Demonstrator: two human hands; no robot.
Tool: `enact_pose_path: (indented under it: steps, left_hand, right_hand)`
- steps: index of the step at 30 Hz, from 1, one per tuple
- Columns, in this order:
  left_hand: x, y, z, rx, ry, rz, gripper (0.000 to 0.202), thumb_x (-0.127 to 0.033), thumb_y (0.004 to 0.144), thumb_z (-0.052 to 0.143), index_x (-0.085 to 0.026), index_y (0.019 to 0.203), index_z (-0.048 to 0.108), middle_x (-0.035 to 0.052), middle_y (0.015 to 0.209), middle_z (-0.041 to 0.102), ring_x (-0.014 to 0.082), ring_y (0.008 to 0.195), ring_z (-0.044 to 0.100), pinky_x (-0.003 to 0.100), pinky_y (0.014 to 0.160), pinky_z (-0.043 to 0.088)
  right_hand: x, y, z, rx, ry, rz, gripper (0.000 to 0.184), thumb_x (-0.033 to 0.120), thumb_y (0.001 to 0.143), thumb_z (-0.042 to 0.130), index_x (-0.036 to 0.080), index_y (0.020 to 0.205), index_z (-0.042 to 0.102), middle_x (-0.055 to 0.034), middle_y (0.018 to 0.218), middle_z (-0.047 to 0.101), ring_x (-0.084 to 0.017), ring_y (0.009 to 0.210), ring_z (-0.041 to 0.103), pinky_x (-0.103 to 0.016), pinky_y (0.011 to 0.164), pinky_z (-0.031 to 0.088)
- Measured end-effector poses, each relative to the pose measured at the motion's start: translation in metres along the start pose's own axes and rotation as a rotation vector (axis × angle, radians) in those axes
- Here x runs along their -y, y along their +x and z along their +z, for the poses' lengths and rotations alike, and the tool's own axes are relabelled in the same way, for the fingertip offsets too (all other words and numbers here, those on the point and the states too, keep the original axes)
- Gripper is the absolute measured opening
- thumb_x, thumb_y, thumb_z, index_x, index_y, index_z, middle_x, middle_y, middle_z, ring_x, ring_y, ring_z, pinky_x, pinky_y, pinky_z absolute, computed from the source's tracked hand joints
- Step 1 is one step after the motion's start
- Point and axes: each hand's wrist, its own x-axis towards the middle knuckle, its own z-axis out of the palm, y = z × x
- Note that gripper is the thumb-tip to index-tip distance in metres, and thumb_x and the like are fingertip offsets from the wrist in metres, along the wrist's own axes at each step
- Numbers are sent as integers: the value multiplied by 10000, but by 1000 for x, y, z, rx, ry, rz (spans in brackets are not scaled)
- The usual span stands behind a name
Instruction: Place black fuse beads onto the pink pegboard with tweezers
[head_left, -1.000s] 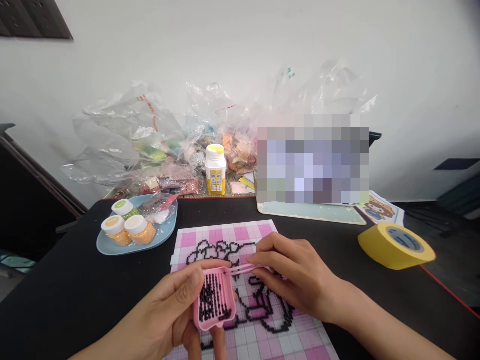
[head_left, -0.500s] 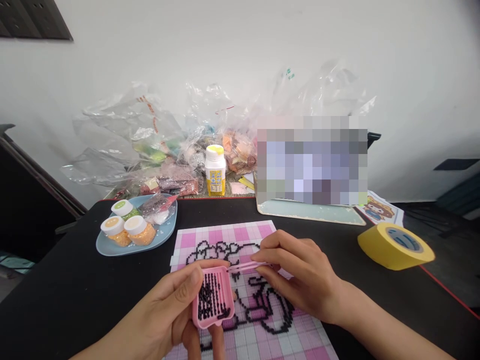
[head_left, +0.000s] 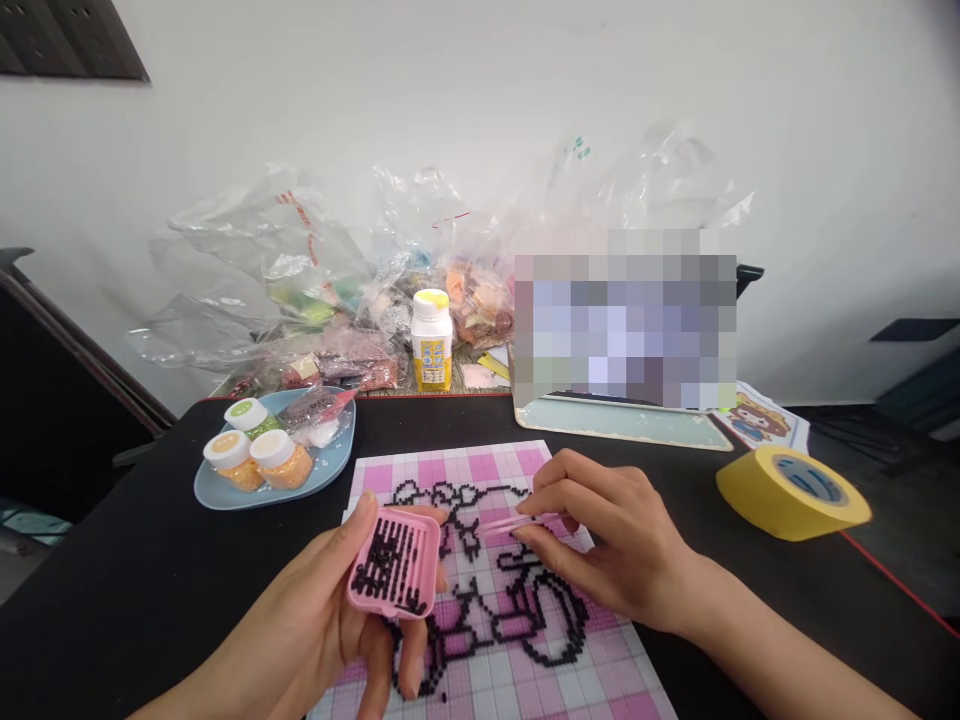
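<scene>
My left hand (head_left: 330,590) is closed around a small pink ridged tray (head_left: 426,572), tilted toward me, with black beads (head_left: 384,565) lying in its grooves. Between the thumb and fingers of my right hand (head_left: 607,540) is a pair of light pink tweezers (head_left: 504,524), its tips pointing left over the board. Whether a bead sits in the tips is too small to tell. Under both hands lies a pink-and-white checked pegboard (head_left: 517,465), bearing an outline drawing in black beads (head_left: 559,610). My left hand and the tray hide part of its left side.
At the left, a blue plate (head_left: 217,495) carries several small lidded jars (head_left: 281,462) and a plastic bag. A white-and-yellow bottle (head_left: 432,340) stands behind the board, before heaped clear bags (head_left: 300,260). Yellow tape (head_left: 757,490) lies at right, near a printed picture (head_left: 757,420).
The tray in my left hand has moved left and slightly up, away from the tweezers. My right hand and the tweezers have shifted a little to the right.
</scene>
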Motion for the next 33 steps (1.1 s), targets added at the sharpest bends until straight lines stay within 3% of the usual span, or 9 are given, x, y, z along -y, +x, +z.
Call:
enact_pose_path:
  steps: [5, 17, 26, 33]
  left_hand:
    - [0, -1, -1, -2, 34, 0, 605, -671, 789, 607, -84, 742, 744, 82, 479, 649, 107, 360, 553, 135, 290, 459]
    - [3, -2, -3, 22, 34, 9, 558, -609, 851, 575, -92, 718, 737, 81, 500, 667, 91, 347, 556, 132, 299, 466]
    - [4, 1, -6, 62, -11, 8, 592, -667, 849, 527, -116, 867, 743, 90, 513, 690, 111, 346, 581, 150, 310, 485]
    - [4, 0, -6, 44, 8, 11, 606, -660, 862, 512, -108, 758, 740, 86, 503, 678, 99, 334, 564, 136, 300, 468]
  right_hand:
    - [-2, -2, 1, 36, -23, 31, 159, 266, 949, 568, 164, 833, 604, -22, 738, 597, -97, 577, 513, -204, 487, 398]
    - [-3, -4, 2, 110, -14, 27, 190, 282, 953, 576, 149, 828, 627, -20, 713, 584, -97, 555, 501, -212, 480, 375]
    - [-3, -4, 3, 164, -3, 25, 213, 291, 963, 563, 148, 822, 632, -22, 715, 586, -103, 571, 517, -214, 500, 384]
    - [-4, -4, 3, 152, -8, 29, 212, 287, 960, 573, 144, 817, 640, -18, 708, 580, -98, 554, 504, -216, 490, 370]
